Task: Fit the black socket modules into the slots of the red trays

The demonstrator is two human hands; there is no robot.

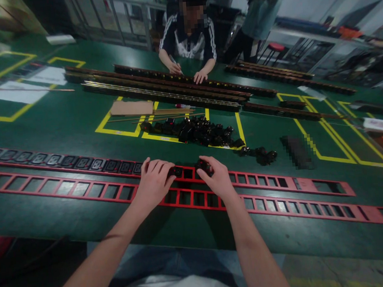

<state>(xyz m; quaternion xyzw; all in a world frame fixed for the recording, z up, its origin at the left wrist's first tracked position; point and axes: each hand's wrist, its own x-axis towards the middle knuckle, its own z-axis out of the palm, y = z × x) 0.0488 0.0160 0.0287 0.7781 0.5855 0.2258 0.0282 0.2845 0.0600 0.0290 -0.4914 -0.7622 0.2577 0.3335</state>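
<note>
My left hand (155, 177) is closed with its fingertips on a small black block (178, 172), which sits at the upper red frame (243, 178). Just right of it, my right hand (216, 176) grips another black block (202, 164) between thumb and fingers, over the same frame. Left of my hands, a row of square black blocks (84, 162) fills that frame's openings. Nearer to me lies a second long red frame (178, 197) with open cells, running under my forearms. My fingers partly hide both held blocks.
Beyond my hands lies a heap of loose black blocks (199, 132). Behind it are a piece of cardboard (131, 107), thin sticks (172, 112) and long dark rails (161, 93). A co-worker (187, 43) sits across the green table (95, 229), holding a pen.
</note>
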